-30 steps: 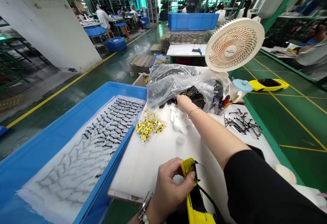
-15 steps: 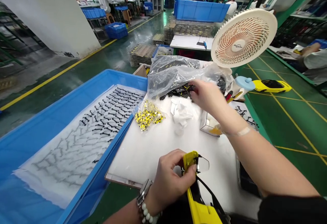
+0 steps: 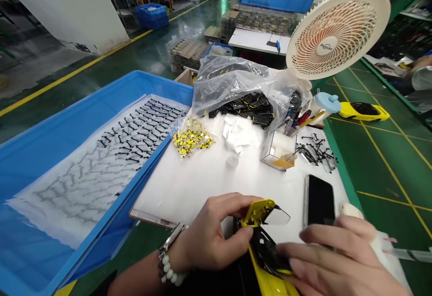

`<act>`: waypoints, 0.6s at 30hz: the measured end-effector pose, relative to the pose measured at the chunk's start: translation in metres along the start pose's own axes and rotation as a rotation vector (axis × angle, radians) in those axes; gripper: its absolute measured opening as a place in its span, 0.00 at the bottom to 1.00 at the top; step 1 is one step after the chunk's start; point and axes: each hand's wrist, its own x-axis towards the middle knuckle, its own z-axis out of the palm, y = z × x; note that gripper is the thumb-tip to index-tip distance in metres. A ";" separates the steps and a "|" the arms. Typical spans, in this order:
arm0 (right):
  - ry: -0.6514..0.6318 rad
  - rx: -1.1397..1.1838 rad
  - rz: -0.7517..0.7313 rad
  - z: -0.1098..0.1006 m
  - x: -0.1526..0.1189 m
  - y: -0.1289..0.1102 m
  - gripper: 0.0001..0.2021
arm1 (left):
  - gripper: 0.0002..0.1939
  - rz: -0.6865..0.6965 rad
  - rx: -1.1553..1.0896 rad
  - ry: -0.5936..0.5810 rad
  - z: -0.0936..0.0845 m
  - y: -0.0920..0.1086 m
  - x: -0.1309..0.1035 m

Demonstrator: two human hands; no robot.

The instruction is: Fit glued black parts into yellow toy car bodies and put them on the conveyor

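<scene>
From afar I see the left hand (image 3: 212, 235) pinch the yellow car (image 3: 270, 283); the right hand (image 3: 340, 260), blurred, is at the black part (image 3: 264, 248); whether it pinches, I cannot tell.

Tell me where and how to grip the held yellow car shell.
Pinch the shell by its left rim near the far end, probably from the left: that narrow edge suits thumb and fingers, and the right hand covers its near right side.

I count nr: 2 hands (image 3: 218, 233), 1 yel. car body (image 3: 270, 283); R side: 1 phone (image 3: 320, 199), 1 fan (image 3: 340, 35), 1 toy car (image 3: 371, 113).
</scene>
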 end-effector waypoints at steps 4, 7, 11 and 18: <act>0.014 -0.044 -0.155 0.001 0.021 0.006 0.13 | 0.26 0.091 0.043 -0.019 0.000 -0.002 -0.002; 0.021 -0.099 -0.166 -0.003 0.030 0.005 0.16 | 0.29 0.206 0.077 -0.018 0.003 -0.004 -0.003; 0.024 -0.119 -0.179 -0.007 0.032 0.004 0.17 | 0.29 0.267 0.118 -0.011 0.006 -0.004 -0.005; 0.060 -0.168 -0.179 -0.002 0.024 0.004 0.18 | 0.28 0.264 0.134 0.001 0.009 -0.002 -0.008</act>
